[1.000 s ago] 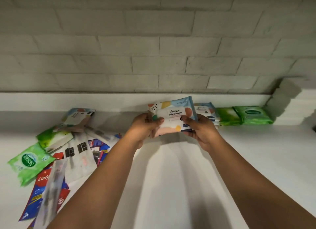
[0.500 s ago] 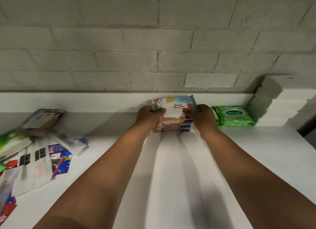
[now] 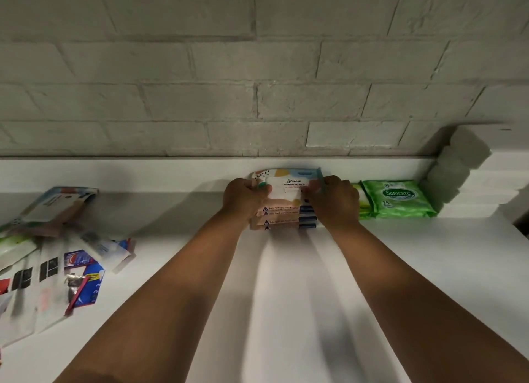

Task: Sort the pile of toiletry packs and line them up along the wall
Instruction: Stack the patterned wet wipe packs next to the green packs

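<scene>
A pastel wet-wipes pack (image 3: 289,185) lies on top of a stack of like packs (image 3: 286,218) against the white ledge below the brick wall. My left hand (image 3: 243,196) grips the top pack's left end, my right hand (image 3: 332,199) grips its right end. Just right of the stack lie green Sanicare packs (image 3: 398,199), the left one partly hidden behind my right hand. The unsorted pile (image 3: 57,262) of toothpaste packs, sachets and wipes spreads over the white surface at far left.
Another pastel wipes pack (image 3: 54,208) leans on the ledge at the left, above the pile. White stepped blocks (image 3: 463,170) close off the right end of the ledge. The white tabletop (image 3: 286,296) lies between my arms.
Both hands carried the pastel pack forward and down onto the stack by the wall. The view shifted right, so the pile slid towards the left edge.
</scene>
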A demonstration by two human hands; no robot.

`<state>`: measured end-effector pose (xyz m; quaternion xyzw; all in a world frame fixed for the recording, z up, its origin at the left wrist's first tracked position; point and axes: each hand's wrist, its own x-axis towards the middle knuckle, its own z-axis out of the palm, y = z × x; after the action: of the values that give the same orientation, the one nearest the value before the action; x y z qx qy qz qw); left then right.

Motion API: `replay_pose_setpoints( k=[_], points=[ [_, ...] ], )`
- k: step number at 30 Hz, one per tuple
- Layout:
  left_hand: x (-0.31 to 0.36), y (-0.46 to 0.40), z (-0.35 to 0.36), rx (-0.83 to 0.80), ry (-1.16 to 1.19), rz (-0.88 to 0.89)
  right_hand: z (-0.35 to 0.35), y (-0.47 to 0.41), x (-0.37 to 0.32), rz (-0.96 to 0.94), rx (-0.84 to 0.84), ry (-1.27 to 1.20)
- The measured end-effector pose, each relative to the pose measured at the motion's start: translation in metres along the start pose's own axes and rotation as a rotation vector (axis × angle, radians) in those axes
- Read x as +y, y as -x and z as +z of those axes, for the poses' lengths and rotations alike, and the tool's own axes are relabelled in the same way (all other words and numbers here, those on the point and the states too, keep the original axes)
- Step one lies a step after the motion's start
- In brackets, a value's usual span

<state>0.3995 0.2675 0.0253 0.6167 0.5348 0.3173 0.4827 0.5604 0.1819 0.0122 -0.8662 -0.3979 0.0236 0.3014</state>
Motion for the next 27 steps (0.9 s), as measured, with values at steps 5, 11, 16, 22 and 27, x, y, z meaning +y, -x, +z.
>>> replay_pose_setpoints(
  k=[5, 11, 16, 22, 27],
  points=[
    [0.005, 0.007, -0.002, 0.158, -0.465, 0.285, -0.009, -0.003, -0.004, -0.299, 0.134, 0.047],
    [-0.005, 0.013, 0.01, -0.05, -0.647, 0.556, -0.003, -0.005, -0.006, -0.572, -0.185, 0.076],
    [-0.016, 0.014, 0.013, -0.056, -0.664, 0.57, 0.0, 0.0, 0.001, -0.558, -0.227, 0.1],
    [-0.017, 0.015, 0.016, -0.075, -0.681, 0.541, -0.003, 0.005, -0.001, -0.548, -0.258, 0.156],
    [-0.012, 0.023, 0.005, -0.099, -0.675, 0.54, -0.015, 0.01, -0.01, -0.56, -0.236, 0.338]
  ],
)
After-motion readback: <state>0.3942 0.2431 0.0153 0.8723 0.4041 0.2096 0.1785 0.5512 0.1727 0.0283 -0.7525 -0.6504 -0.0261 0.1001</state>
